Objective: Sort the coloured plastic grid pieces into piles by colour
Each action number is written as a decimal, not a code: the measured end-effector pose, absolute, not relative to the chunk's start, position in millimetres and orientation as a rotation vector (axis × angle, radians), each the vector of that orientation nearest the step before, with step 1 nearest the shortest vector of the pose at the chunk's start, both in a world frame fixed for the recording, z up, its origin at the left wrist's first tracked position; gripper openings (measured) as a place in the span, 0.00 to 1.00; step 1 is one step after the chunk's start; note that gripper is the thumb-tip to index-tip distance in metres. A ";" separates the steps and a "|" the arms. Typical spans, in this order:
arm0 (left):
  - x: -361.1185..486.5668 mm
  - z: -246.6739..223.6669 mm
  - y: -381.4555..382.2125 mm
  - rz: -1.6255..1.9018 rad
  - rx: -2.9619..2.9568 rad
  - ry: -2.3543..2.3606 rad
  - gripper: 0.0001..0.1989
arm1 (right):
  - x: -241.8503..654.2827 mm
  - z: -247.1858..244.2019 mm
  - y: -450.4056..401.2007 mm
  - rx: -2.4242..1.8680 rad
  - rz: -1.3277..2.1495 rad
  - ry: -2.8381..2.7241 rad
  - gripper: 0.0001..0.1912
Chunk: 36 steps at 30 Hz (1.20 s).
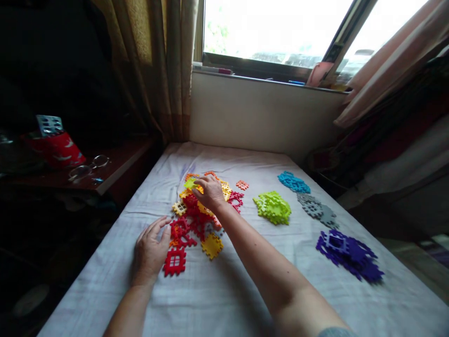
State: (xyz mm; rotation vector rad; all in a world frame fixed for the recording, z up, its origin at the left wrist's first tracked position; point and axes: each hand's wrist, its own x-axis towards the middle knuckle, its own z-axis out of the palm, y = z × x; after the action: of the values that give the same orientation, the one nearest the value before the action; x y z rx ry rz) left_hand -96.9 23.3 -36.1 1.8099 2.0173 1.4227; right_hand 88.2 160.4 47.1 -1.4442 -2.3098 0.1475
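A mixed pile of flat plastic interlocking tiles (192, 208), mostly red, yellow and orange, lies before me on the sheet. My right hand (209, 192) reaches over its far part, thumb and fingers closed at the edge of a lime green interlocking tile (190, 183). My left hand (151, 247) rests on the sheet at the pile's left side, fingers apart and holding nothing. Close to its thumb are a red window tile (174, 262) and several other red tiles. A yellow tile (212, 246) lies at the pile's near edge.
Sorted groups lie to the right: lime green tiles (272, 208), blue tiles (293, 182), grey tiles (317, 210) and purple tiles (351, 256). One orange tile (242, 185) sits apart. At left, a dark table (122, 171) holds eyeglasses (90, 168) and a red container (58, 150).
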 end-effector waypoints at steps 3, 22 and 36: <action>-98.4 -36.9 24.4 1.395 1.803 2.021 0.17 | 151.9 37.6 136.9 -1.509 0.123 -2.085 0.15; -96.0 -19.2 23.5 1.383 1.773 2.098 0.14 | 312.2 -17.3 65.8 -2.143 -0.005 -1.358 0.36; -107.6 -32.9 25.4 1.342 1.822 2.096 0.16 | 296.4 -3.4 154.2 -2.276 -0.019 -1.672 0.37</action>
State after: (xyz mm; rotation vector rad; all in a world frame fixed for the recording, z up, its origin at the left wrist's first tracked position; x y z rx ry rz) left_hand -107.6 25.4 -32.9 1.8216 2.0960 1.3417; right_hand 296.4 154.2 -3.4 -2.2765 -1.6722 -0.0190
